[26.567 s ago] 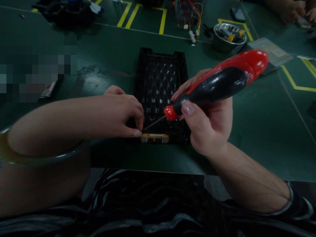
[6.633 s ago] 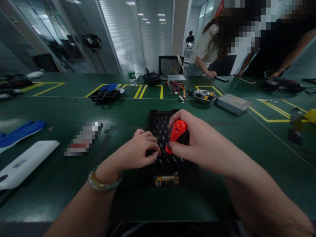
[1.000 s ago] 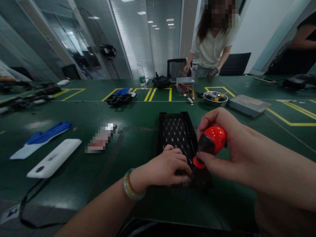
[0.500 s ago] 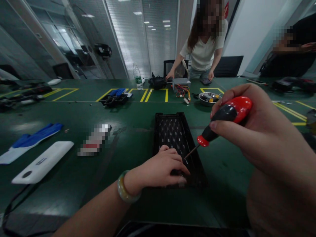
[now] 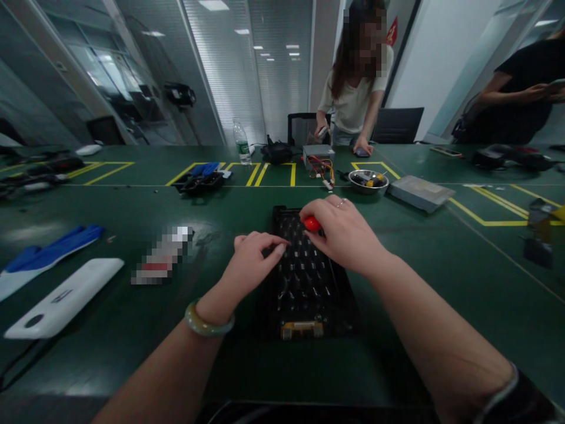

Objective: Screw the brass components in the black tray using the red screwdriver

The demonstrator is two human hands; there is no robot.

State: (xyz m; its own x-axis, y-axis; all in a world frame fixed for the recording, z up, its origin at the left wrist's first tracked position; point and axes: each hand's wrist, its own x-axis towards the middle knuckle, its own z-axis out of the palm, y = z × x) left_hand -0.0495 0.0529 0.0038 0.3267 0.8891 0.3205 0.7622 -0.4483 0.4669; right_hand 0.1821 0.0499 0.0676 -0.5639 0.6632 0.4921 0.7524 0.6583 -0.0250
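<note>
A black perforated metal tray (image 5: pixel 309 282) with a small gold connector board (image 5: pixel 302 328) at its near end lies on the green table in front of me. My right hand (image 5: pixel 344 235) is wrapped round a red-and-black screwdriver (image 5: pixel 311 223), held over the tray's far end; only the red tip of the handle shows. My left hand (image 5: pixel 253 259) rests on the tray's left edge, fingertips pressed together against it. A jade bangle sits on my left wrist.
A white device (image 5: pixel 62 299) and blue gloves (image 5: pixel 48 250) lie at the left. A metal bowl (image 5: pixel 368 179), a grey drive (image 5: pixel 419 193), a wired box (image 5: pixel 318 156), a water bottle (image 5: pixel 241 141) and a black parts tray (image 5: pixel 198 181) stand farther back. Two people stand beyond the table.
My right hand came down from the raised position at the right and now holds the screwdriver over the tray's far end. My left hand slid from the near end toward the tray's middle.
</note>
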